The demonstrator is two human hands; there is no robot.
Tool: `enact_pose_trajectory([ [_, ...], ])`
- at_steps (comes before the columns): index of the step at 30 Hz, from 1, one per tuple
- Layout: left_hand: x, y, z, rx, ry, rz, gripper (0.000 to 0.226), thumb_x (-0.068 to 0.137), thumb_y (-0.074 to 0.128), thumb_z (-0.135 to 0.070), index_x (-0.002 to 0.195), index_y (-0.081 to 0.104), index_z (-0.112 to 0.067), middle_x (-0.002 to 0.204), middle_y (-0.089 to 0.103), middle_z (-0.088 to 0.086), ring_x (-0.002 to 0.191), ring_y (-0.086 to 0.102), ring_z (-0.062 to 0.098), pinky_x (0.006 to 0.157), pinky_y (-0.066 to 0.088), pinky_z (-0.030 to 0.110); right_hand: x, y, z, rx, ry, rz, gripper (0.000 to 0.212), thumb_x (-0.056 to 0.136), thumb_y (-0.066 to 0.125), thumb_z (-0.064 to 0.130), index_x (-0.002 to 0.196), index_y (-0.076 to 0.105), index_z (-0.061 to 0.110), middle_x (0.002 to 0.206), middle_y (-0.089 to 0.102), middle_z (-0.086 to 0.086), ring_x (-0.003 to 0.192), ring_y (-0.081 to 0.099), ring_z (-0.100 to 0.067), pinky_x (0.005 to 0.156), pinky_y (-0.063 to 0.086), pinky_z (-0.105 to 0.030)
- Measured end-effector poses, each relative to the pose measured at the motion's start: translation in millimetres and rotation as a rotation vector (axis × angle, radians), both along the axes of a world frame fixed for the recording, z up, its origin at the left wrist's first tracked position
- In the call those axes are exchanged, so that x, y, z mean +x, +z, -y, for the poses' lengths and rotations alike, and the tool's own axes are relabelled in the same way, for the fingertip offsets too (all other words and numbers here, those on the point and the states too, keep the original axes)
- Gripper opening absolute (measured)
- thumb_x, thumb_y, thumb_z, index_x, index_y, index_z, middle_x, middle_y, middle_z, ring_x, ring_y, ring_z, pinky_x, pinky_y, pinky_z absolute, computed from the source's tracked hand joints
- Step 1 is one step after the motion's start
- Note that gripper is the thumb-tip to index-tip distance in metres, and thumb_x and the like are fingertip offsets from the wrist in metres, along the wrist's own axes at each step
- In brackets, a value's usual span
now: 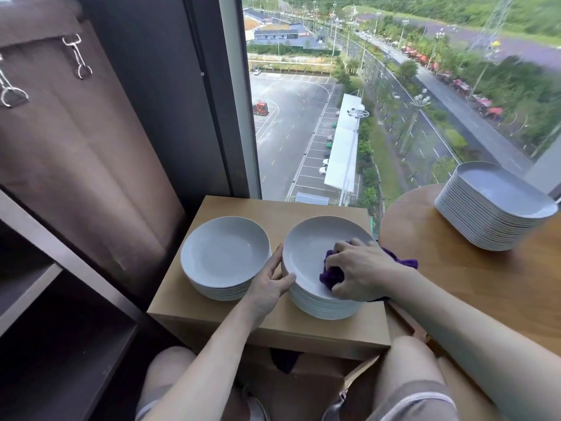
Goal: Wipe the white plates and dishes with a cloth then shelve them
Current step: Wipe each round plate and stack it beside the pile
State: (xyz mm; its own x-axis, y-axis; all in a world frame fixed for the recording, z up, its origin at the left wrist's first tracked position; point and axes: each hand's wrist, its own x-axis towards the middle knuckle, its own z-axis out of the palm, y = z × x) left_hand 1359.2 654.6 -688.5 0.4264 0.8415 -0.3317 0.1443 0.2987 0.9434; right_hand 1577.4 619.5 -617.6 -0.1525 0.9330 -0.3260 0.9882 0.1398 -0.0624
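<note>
Two stacks of round white plates stand on a small wooden box table (243, 317). The left stack (225, 256) is untouched. My left hand (270, 284) grips the left rim of the top plate of the right stack (309, 247), thumb on the rim. My right hand (361, 271) presses a bunched purple cloth (331, 273) into that top plate; part of the cloth trails out past my wrist. A third stack of oblong white dishes (494, 205) sits on the round wooden table (455, 268) at the right.
A dark shelving unit (60, 299) with open compartments stands at the left, with a brown curtain (76, 141) behind it. A tall window (364, 101) lies straight ahead. My knees are under the box table.
</note>
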Motion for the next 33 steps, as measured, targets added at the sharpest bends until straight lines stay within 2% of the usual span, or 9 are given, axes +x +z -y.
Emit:
enact_pose_trajectory([
  [2, 0, 2, 0, -0.001, 0.011, -0.003, 0.073, 0.104, 0.056, 0.0, 0.16, 0.031, -0.039, 0.148, 0.05, -0.029, 0.13, 0.055, -0.003, 0.111, 0.049, 0.031, 18, 4, -4, 0.008, -0.078, 0.058, 0.029, 0.084, 0.05, 0.049, 0.107, 0.06, 0.034, 0.112, 0.046, 0.005, 0.113, 0.039, -0.021, 0.09, 0.035, -0.042],
  [4, 1, 2, 0, -0.008, 0.024, 0.0, 0.073, 0.103, 0.056, 0.001, 0.16, 0.032, -0.039, 0.151, 0.046, -0.025, 0.132, 0.054, -0.001, 0.113, 0.048, 0.034, 31, 5, -14, 0.044, -0.141, 0.095, 0.024, 0.085, 0.051, 0.048, 0.103, 0.059, 0.033, 0.115, 0.048, 0.002, 0.105, 0.036, -0.021, 0.086, 0.034, -0.041],
  [10, 3, 4, 1, 0.017, 0.0, -0.023, 0.076, 0.103, 0.056, 0.001, 0.163, 0.027, -0.035, 0.12, 0.064, -0.043, 0.12, 0.06, -0.01, 0.107, 0.052, 0.03, 18, -20, -50, 0.204, -0.211, 0.093, 0.038, 0.086, 0.048, 0.049, 0.114, 0.059, 0.026, 0.127, 0.051, -0.004, 0.121, 0.041, -0.03, 0.094, 0.036, -0.046],
  [14, 3, 7, 2, -0.001, 0.003, -0.024, 0.075, 0.103, 0.056, 0.0, 0.163, 0.026, -0.035, 0.123, 0.062, -0.043, 0.115, 0.062, -0.011, 0.09, 0.057, 0.02, -4, -30, -59, 0.284, -0.235, 0.022, 0.041, 0.088, 0.048, 0.049, 0.12, 0.055, 0.023, 0.132, 0.048, -0.008, 0.12, 0.042, -0.034, 0.099, 0.035, -0.05],
  [18, 4, 9, 6, 0.012, -0.004, -0.018, 0.072, 0.107, 0.051, -0.003, 0.163, 0.023, -0.038, 0.106, 0.062, -0.051, 0.098, 0.062, -0.021, 0.081, 0.056, 0.013, -23, -33, -56, 0.269, -0.163, -0.053, 0.044, 0.089, 0.049, 0.048, 0.125, 0.053, 0.022, 0.136, 0.048, -0.009, 0.121, 0.042, -0.034, 0.097, 0.036, -0.049],
  [23, 6, 10, 9, 0.009, 0.013, -0.016, 0.067, 0.108, 0.05, -0.006, 0.161, 0.025, -0.04, 0.102, 0.064, -0.05, 0.094, 0.065, -0.019, 0.075, 0.057, 0.014, -37, -27, -30, 0.201, -0.057, -0.106, 0.049, 0.089, 0.048, 0.052, 0.129, 0.052, 0.025, 0.13, 0.047, -0.007, 0.118, 0.041, -0.03, 0.096, 0.037, -0.045],
  [25, 5, 11, 9, -0.003, 0.028, -0.015, 0.067, 0.107, 0.052, -0.008, 0.158, 0.029, -0.045, 0.108, 0.063, -0.048, 0.096, 0.065, -0.018, 0.073, 0.058, 0.016, -41, -23, -17, 0.162, -0.06, -0.119, 0.049, 0.088, 0.047, 0.055, 0.127, 0.053, 0.027, 0.127, 0.048, -0.007, 0.12, 0.042, -0.031, 0.097, 0.038, -0.044],
  [29, 4, 19, 9, 0.027, 0.041, -0.029, 0.069, 0.101, 0.059, -0.009, 0.15, 0.04, -0.053, 0.142, 0.05, -0.032, 0.115, 0.057, -0.006, 0.075, 0.056, 0.023, -39, -11, -1, 0.079, -0.168, -0.09, 0.046, 0.088, 0.047, 0.056, 0.124, 0.058, 0.028, 0.122, 0.051, -0.007, 0.118, 0.046, -0.031, 0.091, 0.037, -0.041],
  [33, 7, 22, 9, 0.075, 0.072, -0.107, 0.068, 0.097, 0.057, -0.007, 0.136, 0.043, -0.06, 0.128, 0.051, -0.038, 0.116, 0.054, -0.001, 0.081, 0.055, 0.031, -27, 3, 1, -0.024, -0.284, -0.013, 0.031, 0.088, 0.05, 0.044, 0.109, 0.06, 0.025, 0.113, 0.049, -0.006, 0.111, 0.044, -0.031, 0.088, 0.035, -0.042],
])
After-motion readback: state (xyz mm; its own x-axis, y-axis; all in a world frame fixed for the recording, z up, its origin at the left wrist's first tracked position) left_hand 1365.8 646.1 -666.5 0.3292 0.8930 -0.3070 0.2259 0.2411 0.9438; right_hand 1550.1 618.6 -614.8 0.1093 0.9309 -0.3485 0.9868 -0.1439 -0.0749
